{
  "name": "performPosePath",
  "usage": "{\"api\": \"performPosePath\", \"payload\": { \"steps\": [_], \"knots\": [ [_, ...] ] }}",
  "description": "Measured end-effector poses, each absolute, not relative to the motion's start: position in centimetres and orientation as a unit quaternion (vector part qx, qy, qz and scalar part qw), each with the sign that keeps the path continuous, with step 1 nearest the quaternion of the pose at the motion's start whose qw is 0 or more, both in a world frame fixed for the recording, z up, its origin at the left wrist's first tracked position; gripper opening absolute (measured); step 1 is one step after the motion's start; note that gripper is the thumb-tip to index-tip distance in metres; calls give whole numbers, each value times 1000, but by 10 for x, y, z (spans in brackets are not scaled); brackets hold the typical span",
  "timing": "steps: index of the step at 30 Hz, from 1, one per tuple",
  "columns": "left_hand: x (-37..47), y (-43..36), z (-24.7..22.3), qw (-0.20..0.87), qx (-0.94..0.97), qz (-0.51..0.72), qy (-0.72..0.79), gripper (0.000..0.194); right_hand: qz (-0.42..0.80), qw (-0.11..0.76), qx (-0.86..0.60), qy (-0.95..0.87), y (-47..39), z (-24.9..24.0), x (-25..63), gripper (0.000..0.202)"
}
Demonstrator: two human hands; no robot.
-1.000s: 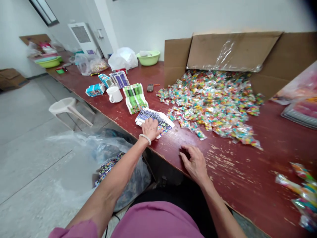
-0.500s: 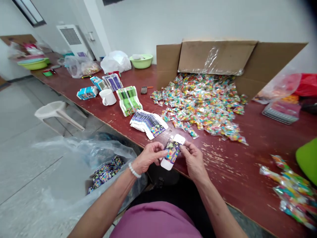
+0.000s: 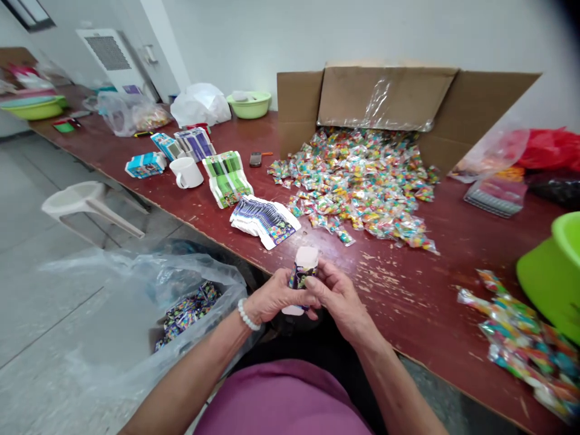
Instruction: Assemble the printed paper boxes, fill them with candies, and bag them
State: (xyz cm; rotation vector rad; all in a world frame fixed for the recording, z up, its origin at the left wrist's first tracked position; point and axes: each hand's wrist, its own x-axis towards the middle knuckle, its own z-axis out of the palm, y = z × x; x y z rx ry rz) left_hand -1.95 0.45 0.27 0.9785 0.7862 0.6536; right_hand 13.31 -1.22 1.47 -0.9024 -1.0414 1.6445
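Note:
Both my hands hold one small printed carton [image 3: 299, 277], dark with colourful pictures and pale end flaps, just off the table's front edge. My left hand [image 3: 276, 297] grips its lower left, thumb across the front; a bead bracelet circles that wrist. My right hand [image 3: 338, 297] is closed on the right side, its thumb on the printed face. Fingers behind the carton are partly hidden. Just beyond lies a fanned stack of flat purple cartons [image 3: 265, 220]. Farther back spreads a heap of wrapped candies [image 3: 362, 187], spilling from a cardboard box [image 3: 389, 99].
Green flat cartons [image 3: 228, 178], a white mug [image 3: 186, 173] and a phone [image 3: 255, 159] stand on the red table [image 3: 385, 272]. A plastic bag of filled packets [image 3: 188, 314] is at lower left, near a white stool [image 3: 90, 202]. A green basin [image 3: 553, 278] stands right.
The carton has turned more upright, its top flap now facing me. My right hand has shifted lower and closer to the left. The whole view has swung slightly right.

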Motion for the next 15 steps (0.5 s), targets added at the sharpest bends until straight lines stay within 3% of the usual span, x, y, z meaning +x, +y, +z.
{"api": "performPosePath", "payload": {
  "steps": [4,10,15],
  "knots": [
    [-10,0,5,737,430,335,399,30,636,465,-414,-456,-13,10,132,32],
    [-9,2,1,657,484,357,454,30,519,479,-474,-526,-4,-6,143,36],
    [-7,-4,3,631,441,449,453,64,510,505,-494,-490,-2,-8,144,54]
  ]
}}
